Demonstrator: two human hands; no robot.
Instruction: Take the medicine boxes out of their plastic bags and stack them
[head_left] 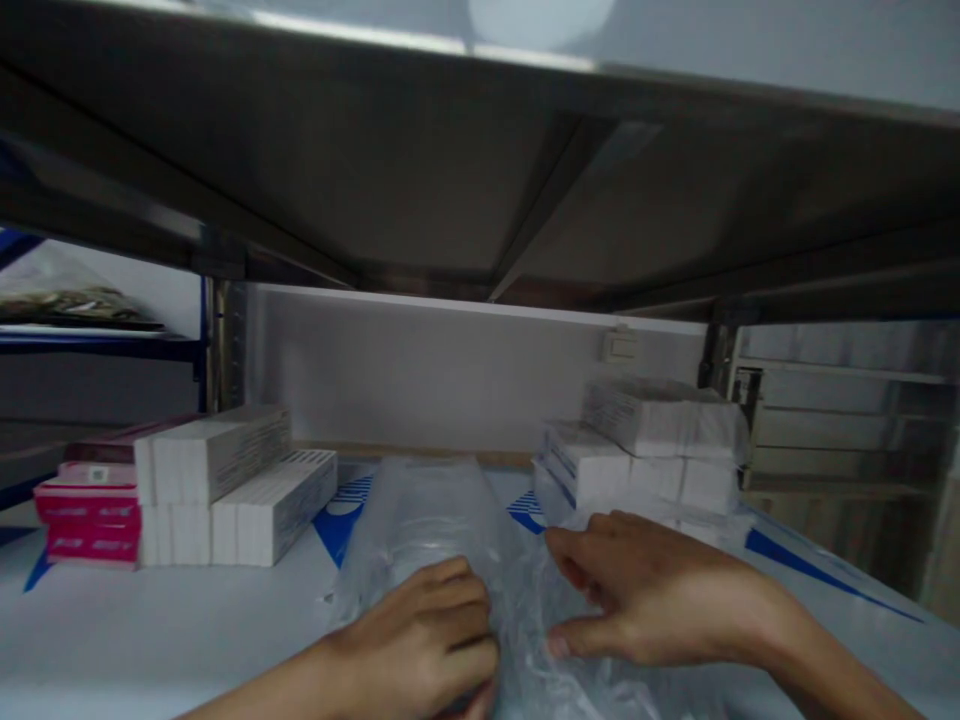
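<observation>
Clear plastic wrapping (pixel 439 505) lies at lower centre of the frame, running back in a long, smooth strip and crumpling toward the lower right. The left hand (pixel 431 635), at the bottom centre, rests against it with fingers curled inward; whether film is caught between them cannot be told. The right hand (pixel 645 590), at lower right, is over the crumpled part with thumb and fingers parted, the gap between them plainly visible and no object gripped in it. At left, stacked white cartons (pixel 244 510) stand beside bright pink boxes (pixel 94 520); at centre right, film-covered white boxes (pixel 652 440) form a second stack. All rest on a shelf covering (pixel 187 625) with blue markings, beneath a metal upper shelf (pixel 360 180) spanning the top.
</observation>
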